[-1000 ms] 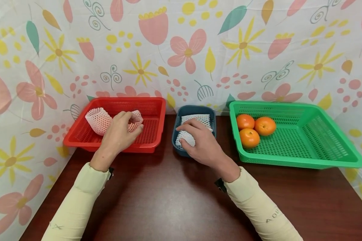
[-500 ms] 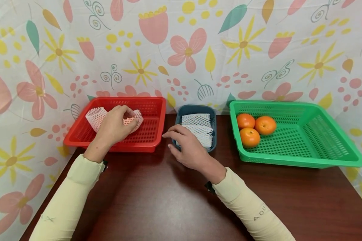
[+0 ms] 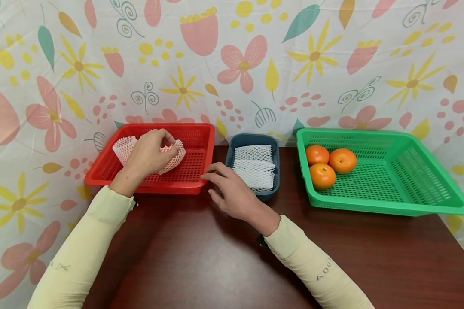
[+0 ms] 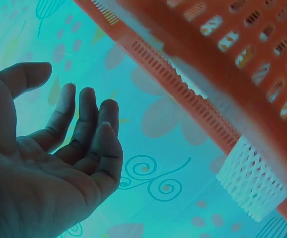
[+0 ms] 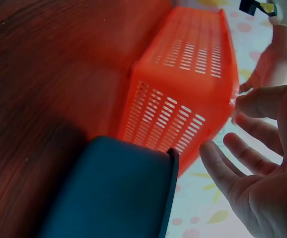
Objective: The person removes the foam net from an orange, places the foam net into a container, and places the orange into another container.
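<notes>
In the head view my left hand hovers over the red basket, between two white foam fruit nets. One net lies at the left of the basket, partly behind the hand; the other foam net is just right of the fingers. The left wrist view shows this hand's fingers loosely bent with nothing in them. My right hand is over the table, fingertips right at the red basket's front right corner. Its fingers are spread and empty in the right wrist view.
A dark blue container holding folded white foam nets stands in the middle. To the right is a green basket with three oranges at its left end. A patterned cloth hangs behind the brown table.
My right hand has moved left from above the blue container to the red basket's corner, uncovering the folded nets. My left hand has shifted slightly back and left over the red basket.
</notes>
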`<state>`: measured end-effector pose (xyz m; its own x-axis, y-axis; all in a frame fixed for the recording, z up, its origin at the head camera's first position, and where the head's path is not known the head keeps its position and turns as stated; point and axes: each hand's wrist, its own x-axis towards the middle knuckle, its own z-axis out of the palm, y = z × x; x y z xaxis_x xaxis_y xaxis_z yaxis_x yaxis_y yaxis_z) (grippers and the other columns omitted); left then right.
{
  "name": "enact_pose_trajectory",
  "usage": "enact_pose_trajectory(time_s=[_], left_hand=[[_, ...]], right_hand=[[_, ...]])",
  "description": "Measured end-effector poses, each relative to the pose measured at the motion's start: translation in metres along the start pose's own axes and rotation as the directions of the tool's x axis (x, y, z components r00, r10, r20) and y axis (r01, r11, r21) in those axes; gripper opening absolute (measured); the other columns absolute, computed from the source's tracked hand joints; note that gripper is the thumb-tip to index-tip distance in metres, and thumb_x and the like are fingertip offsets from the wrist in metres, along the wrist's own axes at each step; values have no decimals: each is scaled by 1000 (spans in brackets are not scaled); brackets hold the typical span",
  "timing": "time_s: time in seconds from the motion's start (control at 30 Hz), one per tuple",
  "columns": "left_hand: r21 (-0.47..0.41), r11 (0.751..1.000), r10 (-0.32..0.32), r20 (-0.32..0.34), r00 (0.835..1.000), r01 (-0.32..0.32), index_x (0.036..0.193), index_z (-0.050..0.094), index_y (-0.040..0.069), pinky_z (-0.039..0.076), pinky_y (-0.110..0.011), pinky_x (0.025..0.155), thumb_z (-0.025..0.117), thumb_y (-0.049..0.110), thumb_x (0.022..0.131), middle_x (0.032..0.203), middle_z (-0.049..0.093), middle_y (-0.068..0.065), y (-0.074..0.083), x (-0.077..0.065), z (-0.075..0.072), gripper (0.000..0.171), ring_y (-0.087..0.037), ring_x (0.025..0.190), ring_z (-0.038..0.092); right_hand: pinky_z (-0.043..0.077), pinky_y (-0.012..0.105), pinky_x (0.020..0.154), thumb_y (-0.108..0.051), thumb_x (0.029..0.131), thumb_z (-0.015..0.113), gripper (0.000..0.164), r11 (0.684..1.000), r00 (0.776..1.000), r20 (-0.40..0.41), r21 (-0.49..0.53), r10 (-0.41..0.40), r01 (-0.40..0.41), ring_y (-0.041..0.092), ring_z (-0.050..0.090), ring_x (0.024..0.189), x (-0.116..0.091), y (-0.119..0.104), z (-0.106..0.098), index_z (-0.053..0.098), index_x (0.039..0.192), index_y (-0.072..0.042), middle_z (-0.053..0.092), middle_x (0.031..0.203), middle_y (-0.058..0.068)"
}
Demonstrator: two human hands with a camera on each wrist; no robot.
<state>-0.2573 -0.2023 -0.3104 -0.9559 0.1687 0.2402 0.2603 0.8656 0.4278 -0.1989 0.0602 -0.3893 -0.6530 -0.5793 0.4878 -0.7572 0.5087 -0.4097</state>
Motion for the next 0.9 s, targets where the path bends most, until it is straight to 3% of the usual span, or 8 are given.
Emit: enact_pose_trajectory(time_s=[0.4, 0.9], left_hand=[[-9, 999, -39, 51, 998, 40, 111, 67, 8, 54, -51, 92, 68, 26, 98, 110, 70, -13, -3, 20, -6, 22, -32, 99, 62], [45, 995, -98, 148, 984, 93, 112, 68, 6, 53, -49, 85, 70, 25, 98, 110, 70, -14, -10, 50, -2, 24, -33, 95, 62]], right_hand=[[51, 33, 106, -6, 95, 74, 30, 999, 1000, -2, -48, -5, 5, 18, 58, 118, 10, -1, 17, 74, 126, -8, 60, 134, 6], [55, 32, 95, -5, 95, 71, 24, 990, 998, -54, -142, -29, 21, 21, 61, 106, 12, -4, 24, 76, 118, -10, 64, 128, 6]])
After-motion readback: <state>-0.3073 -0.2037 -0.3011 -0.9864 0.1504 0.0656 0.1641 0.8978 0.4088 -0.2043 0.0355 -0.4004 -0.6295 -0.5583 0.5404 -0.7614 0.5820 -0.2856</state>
